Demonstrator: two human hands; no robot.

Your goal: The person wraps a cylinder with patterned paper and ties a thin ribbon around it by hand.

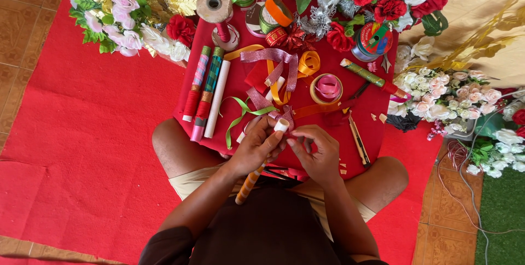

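Note:
My left hand (256, 146) grips a thin stick (249, 184) wrapped in orange and white, with its white end (281, 125) poking up by my fingers. My right hand (316, 151) pinches a glittery pink ribbon (285, 115) against the top of that stick. Both hands meet over a small red-covered table (240, 79) above my crossed legs. A green ribbon (243, 114) trails beside my left hand.
Three wrapped sticks (205, 87) lie at the table's left. Ribbon spools (327, 88), orange ribbon (306, 63), a cutter (358, 142) and a green tube (369, 76) lie about. Artificial flowers (123, 19) ring the table, with white bunches (448, 98) at the right. A red mat (82, 134) covers the floor.

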